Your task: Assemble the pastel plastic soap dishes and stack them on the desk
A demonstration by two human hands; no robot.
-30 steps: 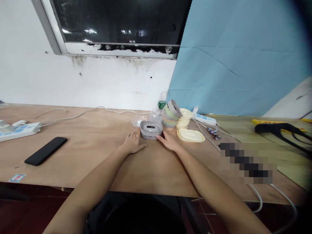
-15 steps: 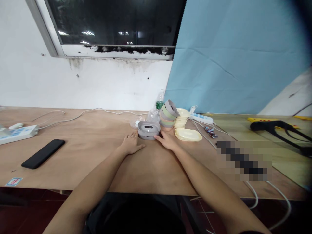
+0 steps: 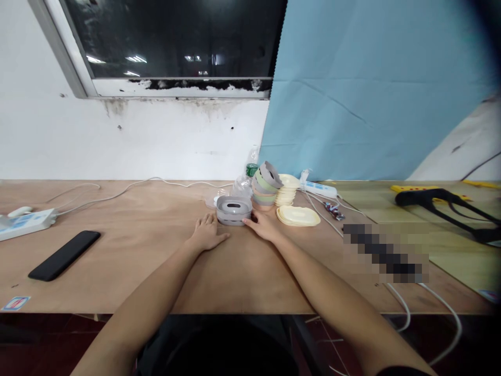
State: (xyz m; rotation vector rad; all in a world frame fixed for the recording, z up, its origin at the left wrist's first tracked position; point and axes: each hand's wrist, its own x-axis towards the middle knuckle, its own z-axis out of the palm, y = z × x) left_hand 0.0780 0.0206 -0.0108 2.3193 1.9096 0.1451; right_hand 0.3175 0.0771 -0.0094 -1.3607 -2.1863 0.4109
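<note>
A grey plastic container (image 3: 234, 213) with a slotted oval opening, seemingly nested pieces, sits on the wooden table between my hands. My left hand (image 3: 206, 233) rests palm down just left of it, fingers spread and thumb pointing right. On the other side, my right hand (image 3: 261, 226) lies with its thumb against the container's lower front corner. Its fingers reach along the right side, partly hidden, and do not close round it. Behind stands a leaning stack of grey, green and orange containers (image 3: 266, 185). Pale yellow lids (image 3: 298, 216) lie to the right, with a taller yellow stack (image 3: 286, 190) behind.
A clear bottle (image 3: 252, 166) with a green label stands near the wall. Left are a black phone (image 3: 64, 256) and a white power strip (image 3: 27, 224); another power strip (image 3: 321, 189) lies at the back right. White cables cross the table. A pixelated dark object (image 3: 385, 253) lies right.
The camera view has shifted slightly, so the scene sits a little further left. My hands and the grey container keep their places relative to each other.
</note>
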